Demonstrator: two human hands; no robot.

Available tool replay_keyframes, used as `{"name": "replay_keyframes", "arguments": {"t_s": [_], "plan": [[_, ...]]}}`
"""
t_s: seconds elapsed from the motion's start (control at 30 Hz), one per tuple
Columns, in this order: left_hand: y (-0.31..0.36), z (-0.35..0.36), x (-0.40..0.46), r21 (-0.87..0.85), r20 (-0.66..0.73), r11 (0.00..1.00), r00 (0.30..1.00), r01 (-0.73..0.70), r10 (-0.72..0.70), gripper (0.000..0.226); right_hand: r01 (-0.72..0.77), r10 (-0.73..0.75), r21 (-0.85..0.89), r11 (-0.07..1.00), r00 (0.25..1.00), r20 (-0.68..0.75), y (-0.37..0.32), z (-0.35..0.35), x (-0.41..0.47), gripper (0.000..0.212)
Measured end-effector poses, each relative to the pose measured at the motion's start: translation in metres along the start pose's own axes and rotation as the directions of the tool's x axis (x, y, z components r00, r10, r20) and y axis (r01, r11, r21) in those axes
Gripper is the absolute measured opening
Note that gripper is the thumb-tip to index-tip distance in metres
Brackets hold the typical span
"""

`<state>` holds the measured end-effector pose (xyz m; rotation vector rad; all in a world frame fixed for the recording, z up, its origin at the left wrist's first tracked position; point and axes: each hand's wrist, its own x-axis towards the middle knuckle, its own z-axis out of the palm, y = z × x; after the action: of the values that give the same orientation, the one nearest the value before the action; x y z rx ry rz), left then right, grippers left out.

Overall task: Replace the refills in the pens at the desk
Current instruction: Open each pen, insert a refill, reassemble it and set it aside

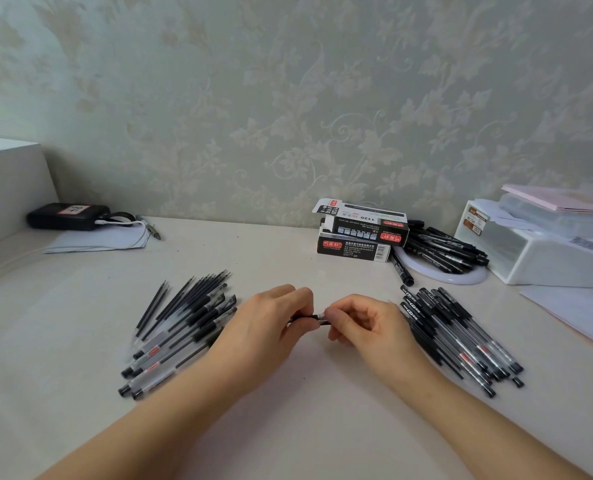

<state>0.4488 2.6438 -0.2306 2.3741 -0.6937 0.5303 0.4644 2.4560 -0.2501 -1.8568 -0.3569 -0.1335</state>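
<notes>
The desk (288,393) is pale and carries everything, so there is room to work low over it; keeping the hands close to its surface seems wise, since any small part that slips would then land between the piles rather than roll away.

To the right lies a heap of capped black gel pens (461,337), and farther back a second heap of pens (444,247) beside two stacked pen boxes (361,233). To the left lies a mixed pile of clear pens and bare refills (184,320), the loose refills fanned at its far edge (which pile is finished and which waits cannot be told from here). Keeping those piles apart looks like the main discipline.

The left hand (271,327) and right hand (364,323) meet above the middle of the desk, between the piles, with one pen (314,317) held level between them. The left grip is closed round the dark end; the right grip pinches the clear section with thumb and curled fingers. Only a short stretch of the pen shows, so whether it is being unscrewed or screwed back I cannot tell.

In my judgement the step goes best with one hand steady, the other twisting along the pen's axis, without bending the barrel.
</notes>
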Motion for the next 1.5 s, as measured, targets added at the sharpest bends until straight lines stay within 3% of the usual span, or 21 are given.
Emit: {"name": "replay_keyframes", "arguments": {"t_s": [0.57,0.7,0.8,1.0,1.13,1.23,1.3,1.33,1.4,1.5], "plan": [[0.003,0.003,-0.001,-0.086,-0.013,0.996,1.0,0.001,-0.002,0.018,0.008,-0.009,0.026,1.0,0.999,0.031,-0.006,0.0,-0.002,0.009],[0.008,0.005,-0.001,-0.137,-0.047,0.991,0.999,-0.012,0.006,0.013,-0.002,0.002,0.183,0.983,1.0,-0.001,-0.012,0.004,-0.002,0.003],[0.01,0.007,-0.002,-0.16,-0.054,0.987,0.998,-0.031,0.022,0.006,-0.06,0.067,0.309,0.949,0.998,-0.01,-0.014,-0.001,-0.001,0.014],[0.008,0.006,-0.004,-0.17,0.003,0.982,0.997,-0.081,0.083,0.026,-0.153,0.169,0.543,0.825,0.985,0.021,-0.011,-0.002,-0.001,0.02],[0.005,0.005,-0.004,-0.127,0.013,0.99,0.998,-0.064,0.066,0.033,-0.098,0.213,0.62,0.778,0.97,-0.114,-0.015,-0.01,0.003,0.015],[0.0,0.007,-0.004,-0.1,0.018,0.994,0.999,-0.032,0.034,0.029,-0.017,0.13,0.37,0.929,0.951,-0.282,-0.018,-0.025,0.006,0.02],[-0.003,0.008,-0.004,-0.078,0.028,0.997,0.999,-0.027,0.029,0.021,0.009,-0.019,-0.027,1.0,0.924,-0.382,-0.015,-0.036,0.008,0.021],[-0.004,0.009,-0.005,-0.069,0.028,0.997,0.999,-0.024,0.026,0.018,0.01,-0.119,-0.26,0.965,0.906,-0.406,-0.013,-0.042,0.008,0.02],[-0.005,0.01,-0.005,-0.054,0.031,0.998,0.999,-0.017,0.018,0.014,-0.019,-0.276,-0.604,0.797,0.877,-0.393,-0.01,-0.052,0.009,0.022],[-0.007,0.011,-0.004,-0.047,0.046,0.999,0.999,-0.014,0.017,0.011,-0.144,-0.281,-0.792,0.594,0.885,-0.372,-0.008,-0.065,0.007,0.016]]}}
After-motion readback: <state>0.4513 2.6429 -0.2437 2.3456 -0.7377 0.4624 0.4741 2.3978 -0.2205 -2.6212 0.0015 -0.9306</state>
